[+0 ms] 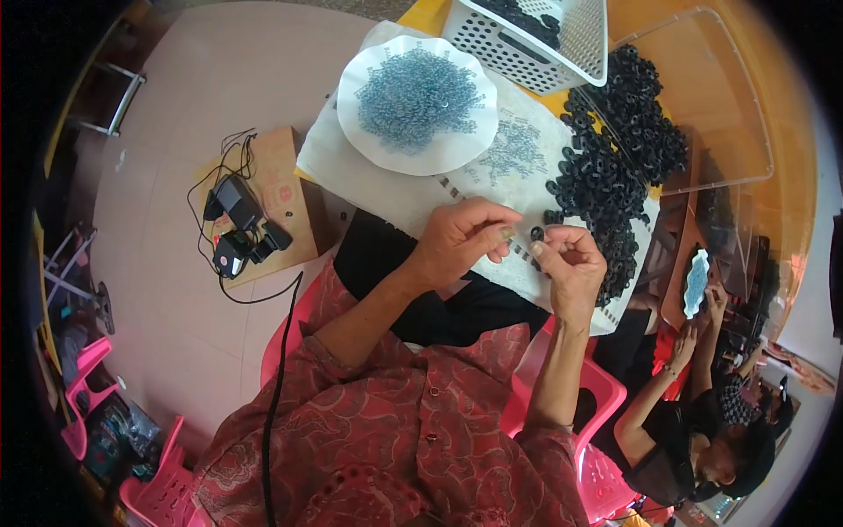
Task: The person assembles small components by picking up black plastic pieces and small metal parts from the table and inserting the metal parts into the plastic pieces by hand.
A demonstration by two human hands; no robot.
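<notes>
Over the near edge of a white cloth (369,189), my left hand (452,239) is closed in a pinch, thumb against the fingers. Whatever lies between its fingertips is too small to make out. Just to its right, my right hand (575,268) grips a small round black plastic part (537,234) between thumb and forefinger. The two sets of fingertips are close but apart. Beyond them stands a white wavy-rimmed plate (356,140) heaped with tiny metal springs (417,97). More loose springs (512,151) lie on the cloth beside it. A large pile of black plastic parts (597,180) spreads to the right.
A white perforated basket (500,57) with black parts stands at the far edge, near a clear plastic lid (746,105). Left, a cardboard box (285,189) bears black devices and cables. At right, another person (659,422) works by a smaller plate (696,283) of springs.
</notes>
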